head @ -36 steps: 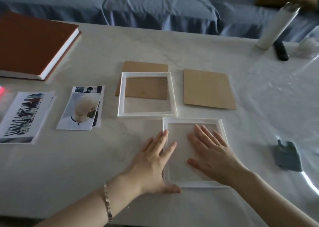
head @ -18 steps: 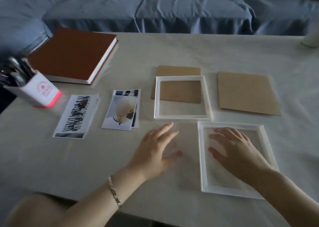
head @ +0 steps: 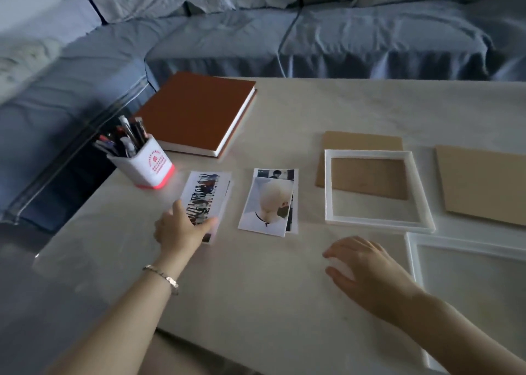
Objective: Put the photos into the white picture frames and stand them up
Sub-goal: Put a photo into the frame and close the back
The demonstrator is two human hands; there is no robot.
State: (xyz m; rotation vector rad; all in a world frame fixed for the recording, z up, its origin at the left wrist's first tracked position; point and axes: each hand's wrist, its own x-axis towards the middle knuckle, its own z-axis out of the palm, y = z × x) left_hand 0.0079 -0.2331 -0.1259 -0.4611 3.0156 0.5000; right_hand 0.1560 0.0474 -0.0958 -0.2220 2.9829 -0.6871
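Pale counter [head: 256, 303] is set before a blue sofa [head: 341, 41]. The group photo stack [head: 206, 192] is pinched at its near end by the left hand [head: 179, 229], thumb on top. The right hand [head: 367, 269] is laid flat, fingers relaxed, beside the near white frame [head: 412, 263], inside which it was resting half a second ago.

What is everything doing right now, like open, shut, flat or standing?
Left hand: thumb on group photos, grip unclear.
Right hand: open, empty.
Far white frame: flat, empty.
Near white frame: flat, no photo seen.
Portrait photos: stacked flat.
Book: closed.
Pen cup: upright, holding pens.
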